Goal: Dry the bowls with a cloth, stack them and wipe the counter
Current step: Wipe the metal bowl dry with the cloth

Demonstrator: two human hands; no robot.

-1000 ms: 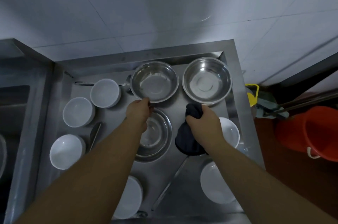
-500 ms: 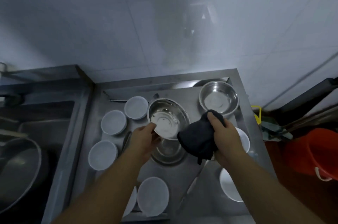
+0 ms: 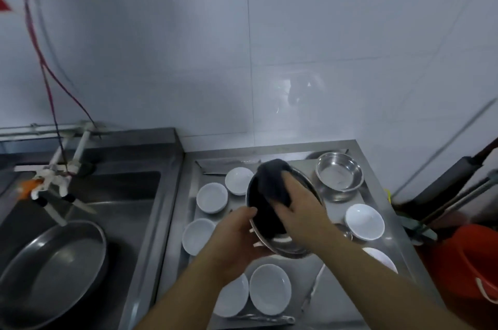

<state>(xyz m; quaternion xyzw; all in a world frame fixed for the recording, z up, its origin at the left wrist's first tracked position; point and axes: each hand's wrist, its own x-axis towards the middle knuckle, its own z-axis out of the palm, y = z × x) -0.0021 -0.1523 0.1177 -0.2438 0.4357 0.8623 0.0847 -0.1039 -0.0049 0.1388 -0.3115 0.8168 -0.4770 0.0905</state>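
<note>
My left hand (image 3: 235, 235) grips the rim of a steel bowl (image 3: 287, 247), lifted and tilted above the steel counter (image 3: 377, 176). My right hand (image 3: 299, 208) presses a dark cloth (image 3: 270, 184) into the bowl; the cloth covers most of the inside. A second steel bowl (image 3: 339, 174) stands at the back right of the counter. Several white bowls lie around it, among them one (image 3: 211, 197) at the left, one (image 3: 364, 221) at the right and one (image 3: 270, 292) near the front. Another steel bowl on the counter is mostly hidden under my hands.
A sink (image 3: 89, 195) with a tap (image 3: 54, 176) lies to the left, a large steel basin (image 3: 51, 273) in it. An orange bucket (image 3: 474, 262) and mop handles (image 3: 458, 200) stand off the counter's right edge. A utensil (image 3: 314, 286) lies near the front. Tiled wall behind.
The steel bowl has been raised and tilted further in my left hand. My right hand has pushed the cloth from beside the bowl into it. The view has swung up and left.
</note>
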